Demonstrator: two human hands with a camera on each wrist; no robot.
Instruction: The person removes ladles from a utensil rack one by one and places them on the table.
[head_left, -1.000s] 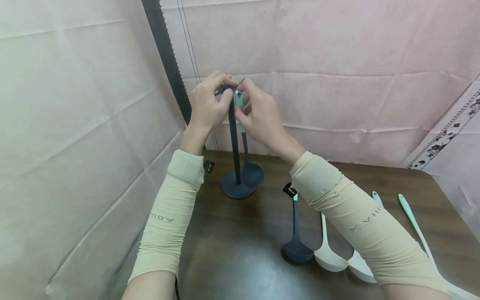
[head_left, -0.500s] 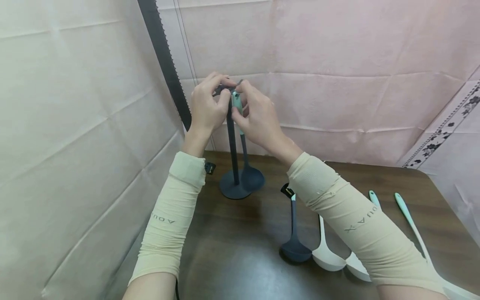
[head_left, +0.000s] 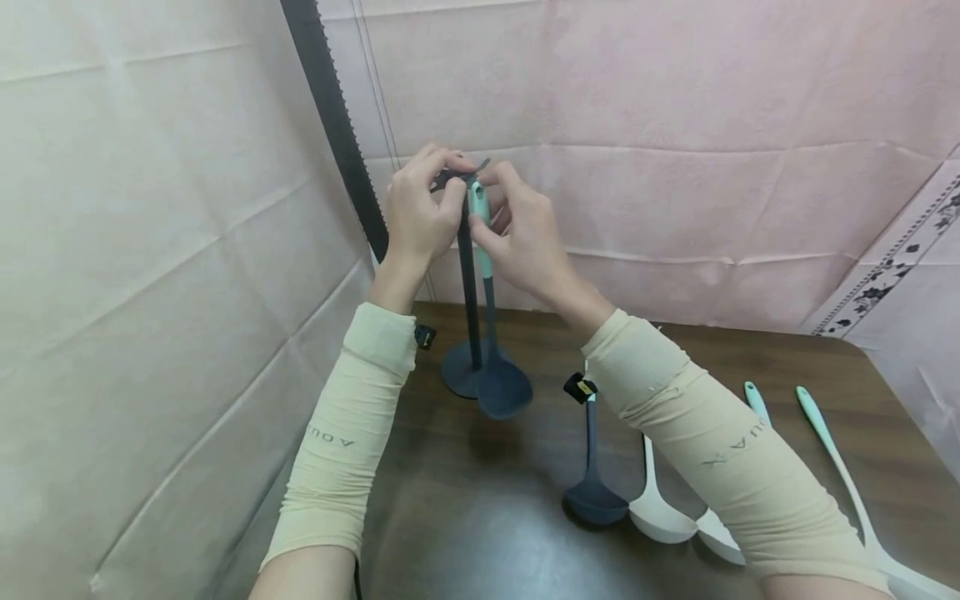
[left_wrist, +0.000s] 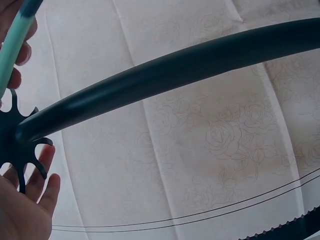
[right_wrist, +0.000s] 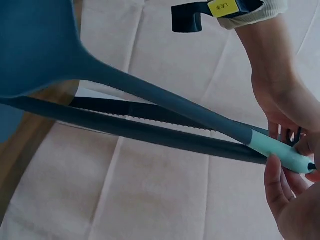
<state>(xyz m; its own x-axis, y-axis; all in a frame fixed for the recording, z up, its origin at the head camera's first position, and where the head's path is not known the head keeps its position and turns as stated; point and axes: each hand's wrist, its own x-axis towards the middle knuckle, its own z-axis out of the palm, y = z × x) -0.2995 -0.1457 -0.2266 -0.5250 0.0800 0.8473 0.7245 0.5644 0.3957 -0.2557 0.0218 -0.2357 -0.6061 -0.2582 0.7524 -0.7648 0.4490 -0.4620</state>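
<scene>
A dark utensil stand (head_left: 469, 292) with a round base and a top ring of curved hooks stands at the back of the table. My left hand (head_left: 422, 204) holds the hooked top between thumb and fingers; the left wrist view shows the hooks (left_wrist: 22, 145) against the fingers. In my right hand (head_left: 522, 229), thumb and fingers pinch the mint handle of a dark blue ladle (head_left: 504, 387) beside the pole. The ladle hangs bowl down, its handle hole close to a hook. Whether the hook passes through the hole cannot be told; fingers partly cover it.
On the brown table (head_left: 480, 492), a dark ladle (head_left: 592, 500) and a white ladle (head_left: 660, 512) lie at the front right. Another white utensil (head_left: 718, 535) is partly under my right sleeve. A long mint-handled utensil (head_left: 832, 442) lies farther right. Cloth hangs behind and left.
The ladle has dropped slightly and its bowl has swung toward me, now in front of the stand's base. My right fingertips have shifted a little off the hook; my left hand stays put.
</scene>
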